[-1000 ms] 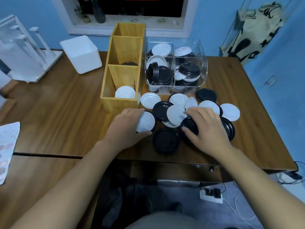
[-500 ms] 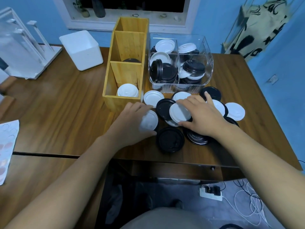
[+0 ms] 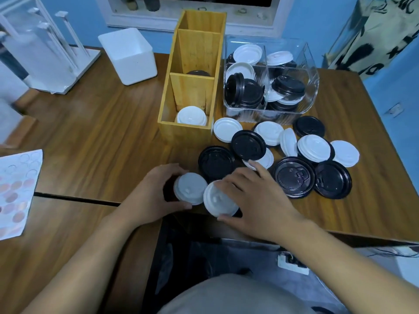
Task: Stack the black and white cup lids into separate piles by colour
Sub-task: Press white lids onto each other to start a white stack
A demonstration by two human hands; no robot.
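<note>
My left hand (image 3: 150, 196) grips a white lid (image 3: 190, 188) near the table's front edge. My right hand (image 3: 256, 200) grips a second white lid (image 3: 217, 200), tilted right beside the first, their rims close together. Behind my hands, several loose black lids (image 3: 294, 177) and white lids (image 3: 314, 147) lie scattered and overlapping on the wooden table (image 3: 102, 137). A wooden divided box (image 3: 188, 130) holds a white lid pile (image 3: 191, 116) in its near compartment and a black lid (image 3: 197, 73) in the middle one.
A clear plastic bin (image 3: 310, 87) with mixed black and white lids stands behind the scatter. A white square tub (image 3: 128, 55) and a white rack (image 3: 45, 53) are at the back left. A sticker sheet (image 3: 15, 191) lies at the left edge.
Both hands have pulled back from the scatter toward the front edge, each bringing a white lid. The two lids are now side by side near the edge.
</note>
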